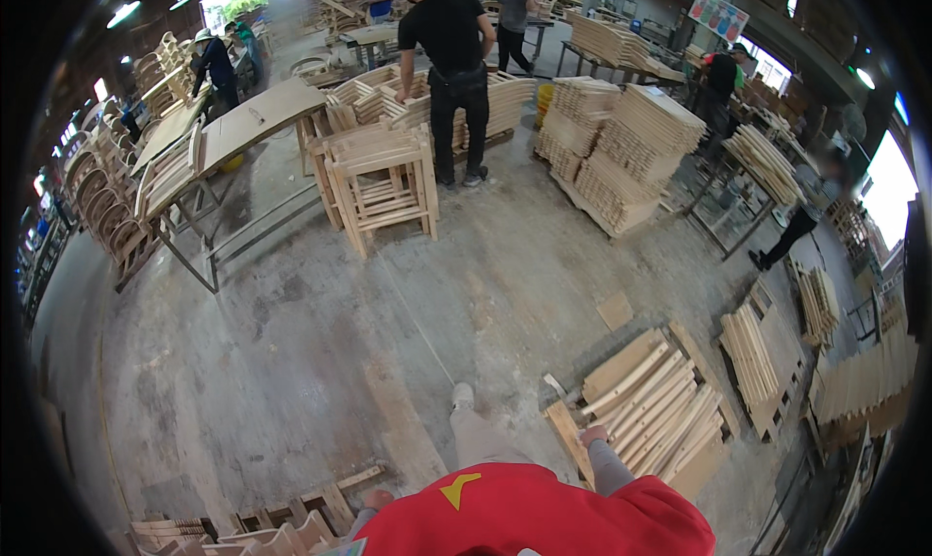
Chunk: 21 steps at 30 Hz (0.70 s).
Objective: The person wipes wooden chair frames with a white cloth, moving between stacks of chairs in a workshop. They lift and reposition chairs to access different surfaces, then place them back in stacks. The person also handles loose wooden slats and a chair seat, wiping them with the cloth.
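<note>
My right hand (pixel 593 436) hangs at the lower middle, in line with the ends of long pale wooden strips (pixel 652 401) stacked on a low pallet. Its fingers look bent, but it is too small to tell what they do, and I cannot tell whether it touches the strips. At the bottom, my left hand (pixel 377 500) shows as a blurred patch beside my red top. Its fingers do not show clearly, and nothing can be made out in it. Near it are curved wooden parts (pixel 291 537) and a pallet (pixel 335 503). One of my shoes (pixel 463 396) is forward on the concrete floor.
Ahead, a person in black (pixel 447 51) bends over wooden frames (pixel 383 182). A long worktable (pixel 257 119) stands left of them. Tall stacks of wooden slats (pixel 631 148) are right of centre. Another loaded pallet (pixel 752 357) lies far right. Several people work farther back.
</note>
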Available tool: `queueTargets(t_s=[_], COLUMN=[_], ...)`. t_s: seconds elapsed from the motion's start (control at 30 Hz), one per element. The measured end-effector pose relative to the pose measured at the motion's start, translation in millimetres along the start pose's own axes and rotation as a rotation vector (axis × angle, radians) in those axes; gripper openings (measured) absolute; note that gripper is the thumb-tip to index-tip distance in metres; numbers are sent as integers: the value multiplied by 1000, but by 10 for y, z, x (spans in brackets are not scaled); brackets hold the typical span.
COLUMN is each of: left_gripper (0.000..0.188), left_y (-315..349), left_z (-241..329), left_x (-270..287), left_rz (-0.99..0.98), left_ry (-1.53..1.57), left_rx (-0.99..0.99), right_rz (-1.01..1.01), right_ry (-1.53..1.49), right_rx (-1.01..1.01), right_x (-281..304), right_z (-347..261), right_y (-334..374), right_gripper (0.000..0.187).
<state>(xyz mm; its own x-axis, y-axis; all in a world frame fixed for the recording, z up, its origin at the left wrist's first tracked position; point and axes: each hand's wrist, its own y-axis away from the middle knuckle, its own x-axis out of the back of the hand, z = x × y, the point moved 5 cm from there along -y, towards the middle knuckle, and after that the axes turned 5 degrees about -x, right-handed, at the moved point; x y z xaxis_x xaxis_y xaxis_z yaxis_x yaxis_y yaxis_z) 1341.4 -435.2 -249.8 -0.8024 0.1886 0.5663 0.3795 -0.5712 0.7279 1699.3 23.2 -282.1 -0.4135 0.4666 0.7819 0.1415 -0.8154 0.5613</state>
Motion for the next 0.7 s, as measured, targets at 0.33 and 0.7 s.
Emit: queueTargets(t_s=[0.33,0.7], left_gripper=[24,20], left_y=[-594,-1102], left_z=[-526,-1085], left_x=[1885,3299], left_rz=[445,453], left_ry=[729,596], left_rx=[263,440], right_rz=[62,-13], right_ry=[-34,-869], right_rx=[216,669], right_x=[2108,3980], right_z=[-2347,-6391], right_y=[-1612,-1891], right_gripper=[37,26])
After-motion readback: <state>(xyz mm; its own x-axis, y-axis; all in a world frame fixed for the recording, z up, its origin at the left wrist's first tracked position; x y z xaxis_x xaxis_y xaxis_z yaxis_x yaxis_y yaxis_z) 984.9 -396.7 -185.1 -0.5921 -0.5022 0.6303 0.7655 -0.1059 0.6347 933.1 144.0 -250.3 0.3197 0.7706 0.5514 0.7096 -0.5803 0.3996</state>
